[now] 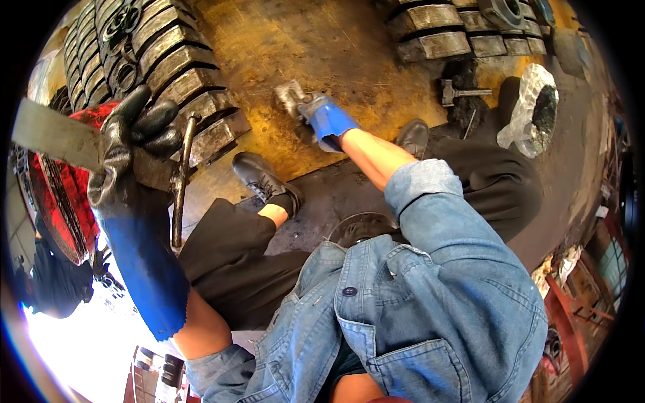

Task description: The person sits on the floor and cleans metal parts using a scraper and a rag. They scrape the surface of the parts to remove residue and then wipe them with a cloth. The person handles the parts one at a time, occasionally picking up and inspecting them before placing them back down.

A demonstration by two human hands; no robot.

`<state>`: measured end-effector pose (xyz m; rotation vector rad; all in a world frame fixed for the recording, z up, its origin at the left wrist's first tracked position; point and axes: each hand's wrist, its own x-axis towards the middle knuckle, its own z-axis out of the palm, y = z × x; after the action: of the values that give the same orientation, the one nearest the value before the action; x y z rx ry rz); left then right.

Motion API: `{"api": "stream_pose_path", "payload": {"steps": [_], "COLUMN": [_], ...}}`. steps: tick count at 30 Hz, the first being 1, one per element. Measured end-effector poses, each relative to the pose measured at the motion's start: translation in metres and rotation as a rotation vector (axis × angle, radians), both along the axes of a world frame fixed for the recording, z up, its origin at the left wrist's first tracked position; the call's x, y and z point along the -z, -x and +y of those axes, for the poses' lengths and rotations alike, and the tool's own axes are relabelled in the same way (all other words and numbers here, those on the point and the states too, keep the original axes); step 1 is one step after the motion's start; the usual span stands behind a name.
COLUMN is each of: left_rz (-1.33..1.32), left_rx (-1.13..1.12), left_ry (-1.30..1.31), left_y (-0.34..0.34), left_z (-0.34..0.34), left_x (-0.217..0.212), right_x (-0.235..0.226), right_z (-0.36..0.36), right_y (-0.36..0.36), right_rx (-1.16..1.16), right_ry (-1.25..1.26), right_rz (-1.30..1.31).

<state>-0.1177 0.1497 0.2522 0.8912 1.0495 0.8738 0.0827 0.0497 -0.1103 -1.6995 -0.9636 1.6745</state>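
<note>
My left hand, in a long black and blue rubber glove, is raised at the left. Its fingers close around a flat grey metal bar, which sticks out to the left. My right hand, in a dirty grey and blue glove, reaches forward over a worn yellow metal plate. It grips a small grey-white piece at the plate's surface; blur hides whether this is a rag or a block. A dark metal rod stands just right of my left hand.
Stacked curved metal blocks line the far left, with black rings on them. More blocks sit far right, near a hammer. A clear plastic bag of black material lies right. A red round object stands left.
</note>
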Motion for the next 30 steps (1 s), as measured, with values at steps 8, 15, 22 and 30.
{"api": "stream_pose_path", "payload": {"steps": [8, 15, 22, 30], "left_rz": [-0.092, 0.092, 0.075, -0.036], "left_rx": [0.071, 0.127, 0.143, 0.178], "left_ry": [0.009, 0.033, -0.073, -0.138], "left_y": [-0.021, 0.003, -0.005, -0.029], "left_z": [0.008, 0.014, 0.013, 0.022], "left_x": [0.025, 0.009, 0.016, 0.034], "right_x": [0.038, -0.01, -0.028, 0.081], "right_z": [0.013, 0.027, -0.012, -0.073], "right_y": [0.044, -0.016, -0.085, -0.135], "right_rx": [-0.281, -0.637, -0.564, -1.012], "right_ry": [-0.077, -0.29, -0.199, -0.088], "right_rz": [-0.399, -0.859, -0.534, -0.199]}}
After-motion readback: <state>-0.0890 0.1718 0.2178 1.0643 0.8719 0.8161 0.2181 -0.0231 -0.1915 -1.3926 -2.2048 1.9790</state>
